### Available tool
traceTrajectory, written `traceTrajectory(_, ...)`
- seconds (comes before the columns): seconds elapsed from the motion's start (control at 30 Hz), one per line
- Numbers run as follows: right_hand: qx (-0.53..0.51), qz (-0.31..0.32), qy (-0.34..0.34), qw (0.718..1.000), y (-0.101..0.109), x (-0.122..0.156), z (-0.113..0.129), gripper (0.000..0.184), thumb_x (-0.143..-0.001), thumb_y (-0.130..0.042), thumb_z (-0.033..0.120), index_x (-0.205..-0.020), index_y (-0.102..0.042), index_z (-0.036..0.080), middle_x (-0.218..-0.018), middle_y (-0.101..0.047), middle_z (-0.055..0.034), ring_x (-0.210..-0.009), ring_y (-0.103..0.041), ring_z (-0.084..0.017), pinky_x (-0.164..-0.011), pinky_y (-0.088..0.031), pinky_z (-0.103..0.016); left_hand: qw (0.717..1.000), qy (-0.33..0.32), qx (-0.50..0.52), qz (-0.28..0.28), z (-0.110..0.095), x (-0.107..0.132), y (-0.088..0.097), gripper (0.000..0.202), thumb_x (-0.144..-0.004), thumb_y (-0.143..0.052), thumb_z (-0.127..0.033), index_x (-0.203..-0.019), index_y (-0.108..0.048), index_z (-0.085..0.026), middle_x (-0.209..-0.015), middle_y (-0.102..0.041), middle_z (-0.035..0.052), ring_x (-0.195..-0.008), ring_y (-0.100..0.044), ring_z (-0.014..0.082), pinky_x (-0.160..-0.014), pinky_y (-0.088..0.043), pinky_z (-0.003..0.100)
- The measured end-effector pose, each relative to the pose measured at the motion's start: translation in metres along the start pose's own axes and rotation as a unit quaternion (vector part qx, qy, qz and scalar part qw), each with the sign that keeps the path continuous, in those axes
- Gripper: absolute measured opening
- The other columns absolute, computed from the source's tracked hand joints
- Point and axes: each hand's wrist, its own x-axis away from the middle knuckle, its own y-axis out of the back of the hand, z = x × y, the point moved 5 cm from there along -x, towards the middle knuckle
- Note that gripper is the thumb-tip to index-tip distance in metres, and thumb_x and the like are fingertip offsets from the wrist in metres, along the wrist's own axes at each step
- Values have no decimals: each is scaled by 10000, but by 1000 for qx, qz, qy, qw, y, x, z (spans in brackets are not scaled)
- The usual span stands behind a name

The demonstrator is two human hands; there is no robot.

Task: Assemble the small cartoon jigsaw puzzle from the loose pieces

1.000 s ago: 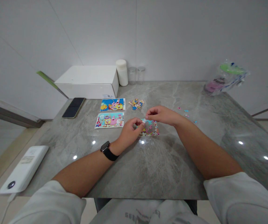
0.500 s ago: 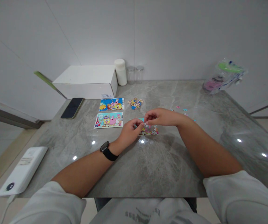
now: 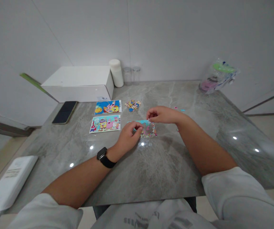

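Observation:
A partly assembled jigsaw puzzle (image 3: 154, 135) with a colourful cartoon picture lies before me, with a greyish gap in its middle. My left hand (image 3: 130, 134), wearing a black watch (image 3: 105, 157) at the wrist, rests over the puzzle's left part. Its fingers are curled and thumb and forefinger close together; whatever may be between them is hidden. Above the puzzle's upper right edge, my right hand (image 3: 162, 114) pinches a small pale puzzle piece (image 3: 149, 120). Loose puzzle pieces (image 3: 182, 110) lie beyond the right wrist, some partly covered by the forearm.
A pile of puzzle pieces (image 3: 132, 105) sits behind the puzzle. Two cartoon picture cards (image 3: 105, 123) lie to the left, near a phone (image 3: 65, 112). A white box (image 3: 77, 84), white bottle (image 3: 116, 73), two clear jars (image 3: 136, 75) and a plastic-wrapped cup (image 3: 214, 79) stand farther back.
My hands have drawn apart: the right moved up and away from the left fingertips with the small piece. More of the puzzle's middle shows. The whole view has shifted slightly.

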Motion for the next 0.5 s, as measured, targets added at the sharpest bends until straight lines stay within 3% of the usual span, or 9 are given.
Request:
traceTrajectory(0.23, 116, 17, -20, 993, -2, -3, -12, 166, -791, -674, 261, -895, -779, 186, -807, -752, -13, -729, -614, -156, -665, -419, -255, 969, -183, -112, 120, -26, 14, -17, 182, -1014, -547, -244, -1082, -711, -206, -1108, -759, 80, -1068, -667, 240, -996, -508, 422)
traceTrajectory(0.37, 141, 65, -33, 987, -13, -4, -12, 165, -799, -710, 256, -910, -811, 186, -821, -787, -23, -739, -659, -162, -681, -442, -252, 939, -235, -159, 192, -31, 22, -28, 244, -1034, -522, -245, -1157, -731, -218, -1221, -750, 86, -1133, -670, 242, -1045, -515, 435)
traceTrajectory(0.5, 157, 88, -53, 982, -18, -5, -10, 179, -804, -729, 211, -952, -829, 197, -871, -816, -35, -784, -707, -172, -691, -453, -242, 924, -259, -186, 212, -32, 25, -31, 274, -1042, -514, -244, -1206, -731, -207, -1315, -733, 86, -1178, -673, 239, -1094, -510, 438)
